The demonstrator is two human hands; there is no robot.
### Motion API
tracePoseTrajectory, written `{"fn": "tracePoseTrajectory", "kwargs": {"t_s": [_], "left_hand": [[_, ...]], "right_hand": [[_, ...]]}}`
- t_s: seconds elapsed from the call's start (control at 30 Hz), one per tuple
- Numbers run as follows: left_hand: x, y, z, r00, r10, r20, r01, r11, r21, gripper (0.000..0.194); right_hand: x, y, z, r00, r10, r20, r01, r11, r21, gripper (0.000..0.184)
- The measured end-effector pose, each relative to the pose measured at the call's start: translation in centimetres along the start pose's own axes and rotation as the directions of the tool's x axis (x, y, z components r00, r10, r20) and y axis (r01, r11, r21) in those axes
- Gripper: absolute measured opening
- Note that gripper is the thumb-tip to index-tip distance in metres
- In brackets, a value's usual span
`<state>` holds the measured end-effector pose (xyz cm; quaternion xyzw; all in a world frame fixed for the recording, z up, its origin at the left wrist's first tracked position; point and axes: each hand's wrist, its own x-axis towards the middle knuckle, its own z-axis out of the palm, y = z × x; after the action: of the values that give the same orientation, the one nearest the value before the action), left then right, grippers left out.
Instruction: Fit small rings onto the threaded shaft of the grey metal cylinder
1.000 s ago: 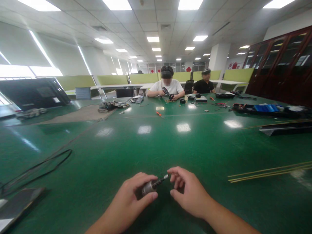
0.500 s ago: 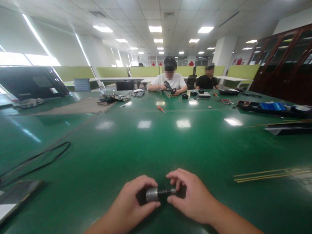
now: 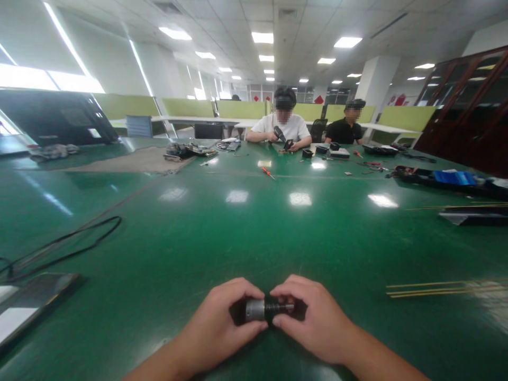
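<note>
One metal part (image 3: 255,310) was between the left hand (image 3: 216,320) and the right hand (image 3: 317,320), over the near side of the green table (image 3: 254,238). I saw its long axis run crosswise, barrel leftward, slim tip pointing into the right palm. The left hand, nearer the barrel, gripped it between thumb and fingers; the right curled around the narrow end, its contact unclear to me. The barrel looked dull silver, the neck dark and ridged.
</note>
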<state>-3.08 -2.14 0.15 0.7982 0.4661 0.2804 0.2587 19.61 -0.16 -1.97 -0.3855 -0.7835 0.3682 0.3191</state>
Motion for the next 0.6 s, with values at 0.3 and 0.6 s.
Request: {"fn": "tracePoseTrajectory", "kwargs": {"t_s": [0.3, 0.6], "left_hand": [[-0.03, 0.11, -0.06, 1.000, -0.016, 0.004, 0.016, 1.000, -0.017, 0.021], [-0.07, -0.36, 0.12, 0.999, 0.025, 0.035, -0.024, 1.000, -0.014, 0.023]], "right_hand": [[-0.07, -0.07, -0.01, 1.000, -0.022, 0.011, 0.023, 1.000, -0.014, 0.024], [0.05, -0.04, -0.02, 0.999, -0.050, 0.000, 0.050, 0.999, -0.020, 0.016]]}}
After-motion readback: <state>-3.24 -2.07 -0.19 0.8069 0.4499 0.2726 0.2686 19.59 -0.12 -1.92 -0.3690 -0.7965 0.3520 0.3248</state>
